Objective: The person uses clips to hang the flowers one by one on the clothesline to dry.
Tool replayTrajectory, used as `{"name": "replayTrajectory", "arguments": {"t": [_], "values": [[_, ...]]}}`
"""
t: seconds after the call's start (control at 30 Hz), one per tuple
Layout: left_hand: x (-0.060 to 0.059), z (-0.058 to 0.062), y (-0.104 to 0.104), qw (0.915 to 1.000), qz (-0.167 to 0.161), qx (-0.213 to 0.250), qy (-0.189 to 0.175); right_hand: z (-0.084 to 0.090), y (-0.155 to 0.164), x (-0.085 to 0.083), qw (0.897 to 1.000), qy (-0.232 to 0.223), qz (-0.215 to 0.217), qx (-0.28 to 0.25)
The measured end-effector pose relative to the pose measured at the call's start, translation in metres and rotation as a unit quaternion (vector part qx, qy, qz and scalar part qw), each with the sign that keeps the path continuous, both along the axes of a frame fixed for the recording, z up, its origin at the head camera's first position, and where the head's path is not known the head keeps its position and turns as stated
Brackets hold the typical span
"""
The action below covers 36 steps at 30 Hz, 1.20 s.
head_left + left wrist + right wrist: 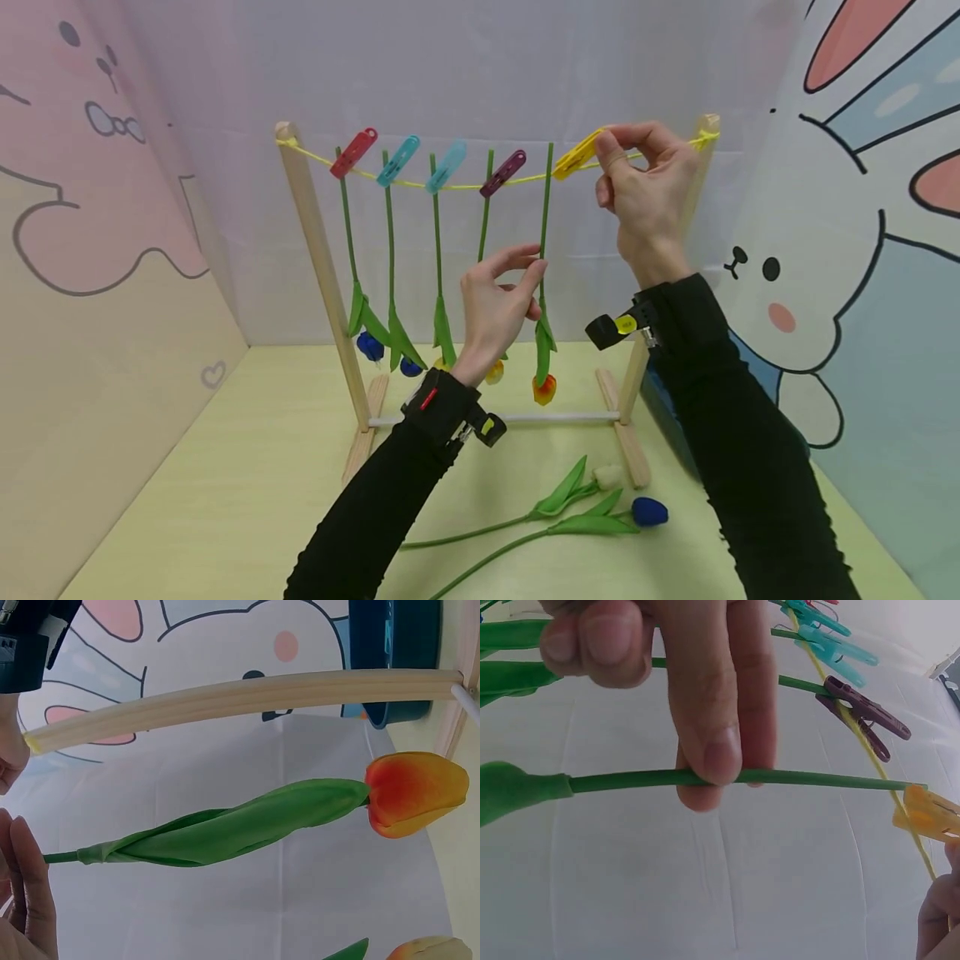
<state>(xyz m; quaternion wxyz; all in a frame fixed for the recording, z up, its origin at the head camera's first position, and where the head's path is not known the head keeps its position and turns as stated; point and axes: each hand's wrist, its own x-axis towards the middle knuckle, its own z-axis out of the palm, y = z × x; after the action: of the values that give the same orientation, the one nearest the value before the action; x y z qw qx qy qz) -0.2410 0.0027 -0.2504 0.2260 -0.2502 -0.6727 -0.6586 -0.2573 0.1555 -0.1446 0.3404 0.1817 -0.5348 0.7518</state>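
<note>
An orange-yellow tulip (544, 390) hangs head down, and my left hand (498, 292) pinches its green stem between thumb and fingers. Above and to the right, my right hand (652, 183) pinches the tail of a yellow clothespin (577, 154) at the yellow string (874, 757). In the right wrist view the clothespin's jaws are right at the stem's tip, where the stem crosses the string. To the left, red (353, 152), blue (398, 161), light blue (447, 167) and purple (503, 173) clothespins hold other upside-down tulips on the string.
The string runs between two wooden posts (318, 267) joined low by a white bar (555, 416). A white tulip (607, 477) and a blue tulip (649, 512) lie on the table in front. Behind the right post stands a dark teal bin (409, 645).
</note>
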Motion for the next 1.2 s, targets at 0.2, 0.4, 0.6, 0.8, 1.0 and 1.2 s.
{"name": "replayTrajectory", "arguments": {"t": [0.2, 0.4, 0.6, 0.8, 1.0, 1.2], "values": [[-0.002, -0.002, 0.001, 0.9999, 0.005, -0.008, -0.004, 0.001, -0.002, -0.001, 0.999, -0.032, 0.001, 0.009], [0.011, 0.009, 0.000, 0.9998, -0.004, -0.011, -0.018, 0.002, -0.005, 0.000, 0.999, -0.043, 0.007, 0.013], [0.027, 0.021, -0.002, 0.9996, 0.004, -0.018, -0.023, 0.002, -0.007, 0.002, 0.998, -0.051, 0.000, 0.036], [0.007, 0.005, 0.000, 0.9996, 0.001, -0.015, -0.025, 0.001, -0.006, 0.003, 0.997, -0.047, -0.010, 0.066], [-0.003, -0.003, 0.000, 0.9998, 0.004, -0.015, -0.015, -0.002, -0.004, 0.004, 0.994, -0.037, -0.025, 0.103], [0.005, -0.011, -0.006, 0.9994, 0.015, -0.031, 0.008, -0.014, 0.000, 0.007, 0.978, 0.014, -0.101, 0.180]]}}
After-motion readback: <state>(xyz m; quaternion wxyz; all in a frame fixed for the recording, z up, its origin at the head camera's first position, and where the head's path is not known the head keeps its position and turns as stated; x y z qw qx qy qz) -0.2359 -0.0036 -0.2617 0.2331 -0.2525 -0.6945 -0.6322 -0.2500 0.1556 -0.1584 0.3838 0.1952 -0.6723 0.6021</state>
